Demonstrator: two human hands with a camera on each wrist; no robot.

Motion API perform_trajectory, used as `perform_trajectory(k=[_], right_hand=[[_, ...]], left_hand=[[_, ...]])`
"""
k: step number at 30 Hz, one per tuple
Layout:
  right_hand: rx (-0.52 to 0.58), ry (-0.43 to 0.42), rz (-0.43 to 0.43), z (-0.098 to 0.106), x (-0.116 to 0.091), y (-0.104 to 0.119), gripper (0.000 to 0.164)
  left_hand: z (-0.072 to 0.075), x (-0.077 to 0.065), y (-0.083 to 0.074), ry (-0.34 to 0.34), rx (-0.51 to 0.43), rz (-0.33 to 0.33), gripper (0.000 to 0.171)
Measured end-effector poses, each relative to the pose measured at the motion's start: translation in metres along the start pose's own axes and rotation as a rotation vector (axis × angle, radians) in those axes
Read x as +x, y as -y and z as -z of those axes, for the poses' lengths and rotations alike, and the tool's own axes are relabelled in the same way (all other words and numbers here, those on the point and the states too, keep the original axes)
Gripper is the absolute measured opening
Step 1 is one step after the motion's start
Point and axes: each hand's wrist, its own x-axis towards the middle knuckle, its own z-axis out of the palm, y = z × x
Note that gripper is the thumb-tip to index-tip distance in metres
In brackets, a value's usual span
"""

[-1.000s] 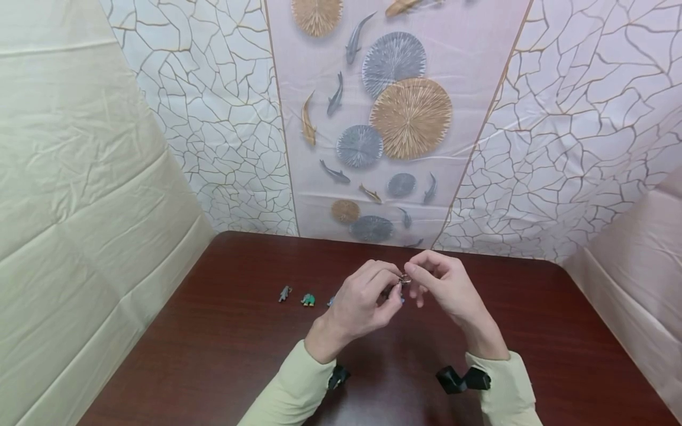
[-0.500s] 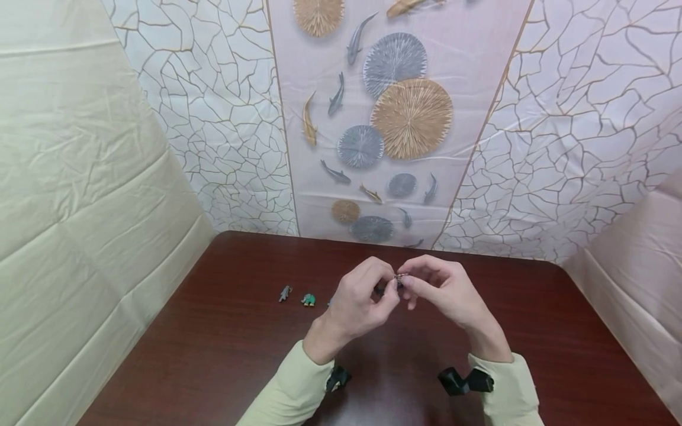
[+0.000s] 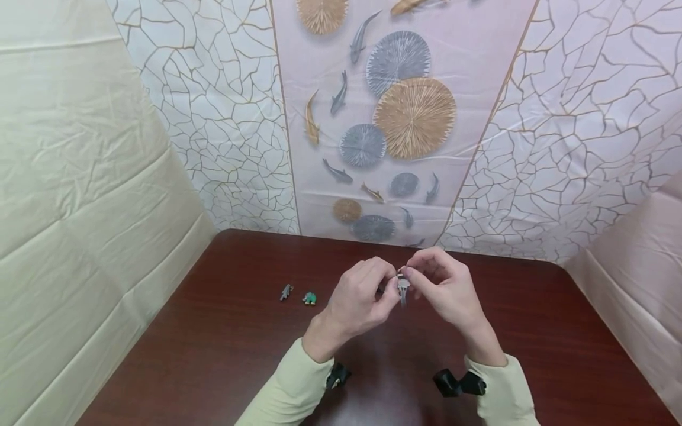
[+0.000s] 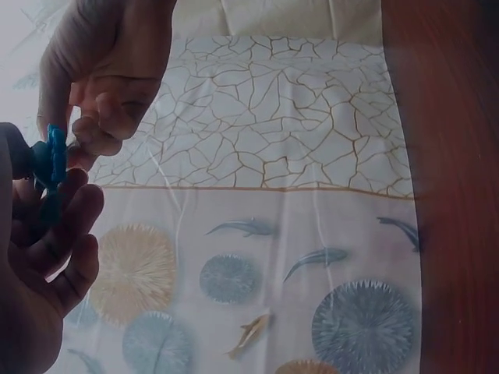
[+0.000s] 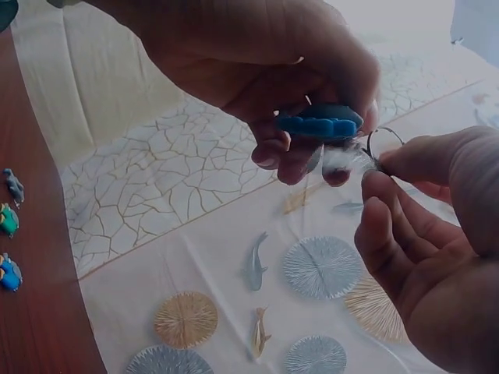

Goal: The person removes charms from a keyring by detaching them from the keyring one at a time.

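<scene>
Both hands meet above the far middle of the table. My left hand (image 3: 362,293) grips a small blue rubbery figure (image 5: 320,126), mostly wrapped by the fingers. Thumb and forefinger of my right hand (image 3: 447,290) pinch a thin metal key ring (image 5: 383,139) beside that figure. Between the fingertips, a pale silvery piece (image 3: 403,283) with thin strands hangs down; it looks whitish and blurred in the right wrist view. In the left wrist view, the blue figure shows edge-on near the fingers of both hands.
On the dark red table (image 3: 213,355) to the left lie a grey figure (image 3: 286,291) and a green figure (image 3: 309,298). A blue figure (image 5: 9,273) lies beyond them, hidden by my left hand in the head view. Patterned cloth (image 3: 362,177) hangs behind the table.
The right hand closes in on the left, then draws slightly up and away. The pale silvery piece now shows hanging between the hands. The table's blue figure has become hidden behind my left hand.
</scene>
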Motion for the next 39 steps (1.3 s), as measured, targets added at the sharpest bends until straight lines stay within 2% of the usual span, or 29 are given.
perform_trajectory(k=[9, 15, 19, 25, 28, 32, 39], right_hand=[[-0.021, -0.021, 0.005, 0.000, -0.001, 0.003, 0.018], [-0.065, 0.012, -0.004, 0.002, -0.001, 0.001, 0.017], [-0.111, 0.035, -0.021, 0.002, -0.001, 0.000, 0.015], [-0.183, 0.046, -0.016, 0.002, -0.002, 0.000, 0.016], [-0.208, 0.052, -0.010, 0.002, -0.003, 0.001, 0.018], [-0.207, 0.064, 0.000, 0.001, -0.005, 0.004, 0.021], [-0.204, 0.102, 0.023, 0.003, -0.003, 0.004, 0.021]], left_hand=[[0.004, 0.002, 0.001, 0.060, 0.099, -0.032, 0.004], [0.015, 0.002, 0.002, 0.172, 0.105, -0.040, 0.004], [0.021, 0.003, 0.001, 0.220, 0.157, -0.043, 0.005], [0.023, 0.005, -0.002, 0.194, 0.352, -0.108, 0.006], [0.024, 0.007, -0.003, 0.158, 0.402, -0.138, 0.005], [0.026, 0.008, -0.003, 0.125, 0.364, -0.151, 0.004], [0.028, 0.008, -0.003, 0.135, 0.303, -0.148, 0.005]])
